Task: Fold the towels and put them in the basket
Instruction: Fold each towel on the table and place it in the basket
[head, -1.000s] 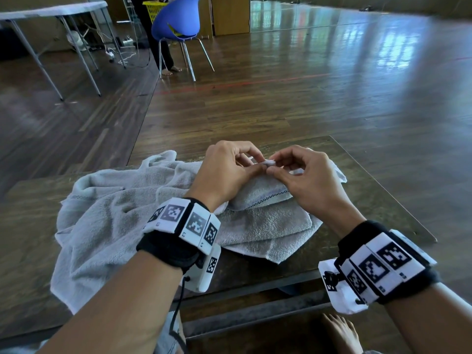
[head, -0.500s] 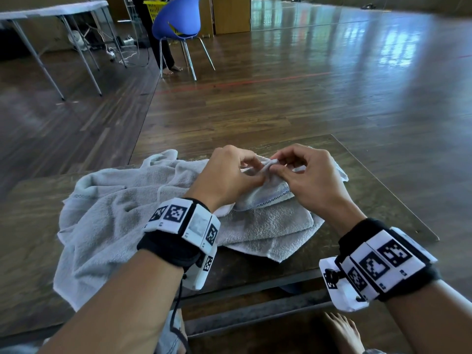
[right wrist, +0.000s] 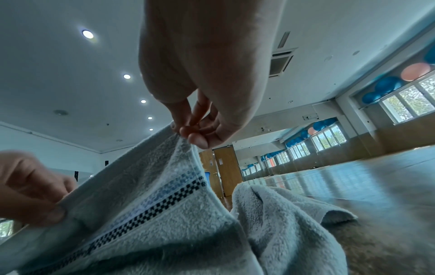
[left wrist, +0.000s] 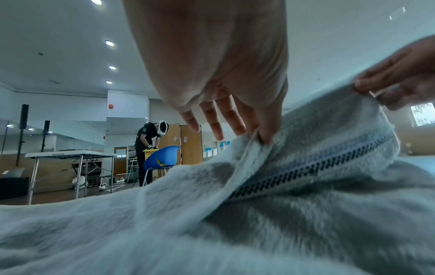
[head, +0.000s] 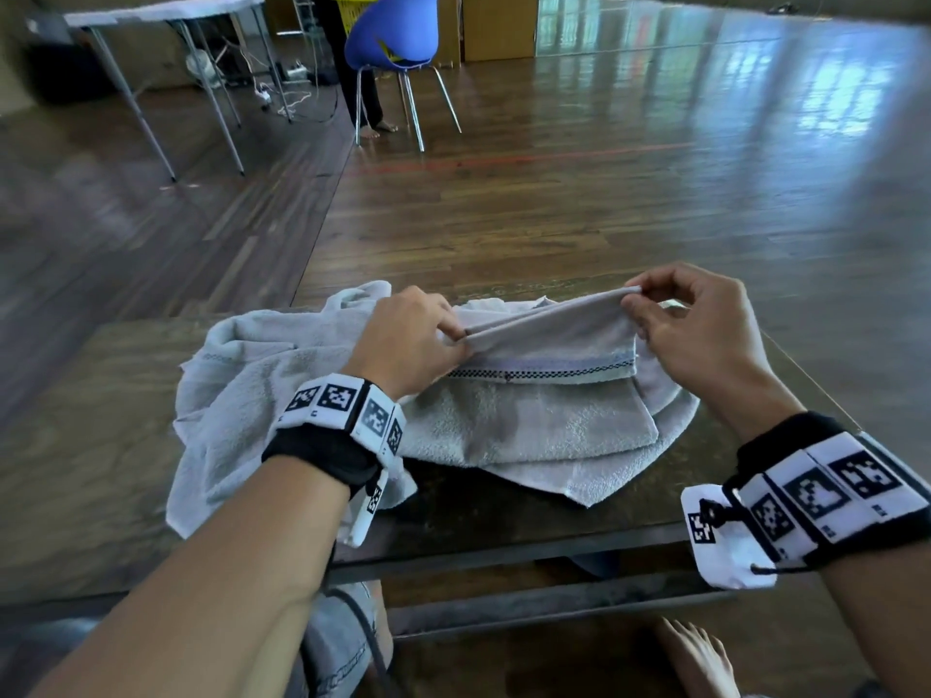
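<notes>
A pale grey towel (head: 529,420) with a dark checked stripe lies rumpled on the low dark table (head: 101,445). My left hand (head: 418,340) pinches its hemmed edge between thumb and forefinger, the other fingers straight in the left wrist view (left wrist: 259,130). My right hand (head: 670,319) pinches the same edge at its corner, higher and to the right (right wrist: 188,132). The edge is stretched taut between both hands, lifted off the table. More crumpled towel (head: 262,375) spreads to the left under my left wrist. A yellow basket (head: 352,7) stands far off behind a blue chair.
The blue chair (head: 393,37) and a person (left wrist: 150,148) bent over the yellow basket (left wrist: 150,153) are far across the wooden floor. A white folding table (head: 166,22) stands at the back left. My bare foot (head: 700,657) shows below the table's front edge.
Both hands were close together pinching one spot of the towel. They have drawn apart, the right hand going right and up, stretching the striped edge between them.
</notes>
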`<control>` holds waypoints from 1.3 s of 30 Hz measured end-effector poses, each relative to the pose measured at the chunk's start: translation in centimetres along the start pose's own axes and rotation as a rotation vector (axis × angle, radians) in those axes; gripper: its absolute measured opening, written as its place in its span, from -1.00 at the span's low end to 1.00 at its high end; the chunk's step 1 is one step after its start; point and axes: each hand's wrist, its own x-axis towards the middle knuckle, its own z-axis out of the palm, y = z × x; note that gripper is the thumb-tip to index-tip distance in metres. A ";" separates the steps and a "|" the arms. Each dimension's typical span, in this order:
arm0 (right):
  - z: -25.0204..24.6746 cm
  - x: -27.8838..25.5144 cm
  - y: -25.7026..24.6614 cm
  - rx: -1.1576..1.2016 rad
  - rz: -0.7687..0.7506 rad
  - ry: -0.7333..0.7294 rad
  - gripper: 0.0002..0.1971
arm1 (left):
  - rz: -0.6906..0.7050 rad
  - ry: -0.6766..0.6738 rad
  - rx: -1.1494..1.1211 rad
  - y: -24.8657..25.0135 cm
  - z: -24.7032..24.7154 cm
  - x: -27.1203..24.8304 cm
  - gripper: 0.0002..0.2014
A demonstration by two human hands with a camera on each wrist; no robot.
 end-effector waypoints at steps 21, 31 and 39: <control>-0.5 0.4 1.8 -0.008 -0.007 0.010 -0.90 | -0.002 -0.194 0.199 -2.5 1.1 -2.7 -0.76; -0.2 1.2 2.8 0.017 0.117 0.046 -0.85 | -0.127 0.170 0.087 -2.1 -1.9 -3.1 -0.80; 0.1 0.9 2.6 0.077 0.170 0.057 -0.88 | -0.090 0.232 -0.033 -3.3 -2.1 -4.1 -0.76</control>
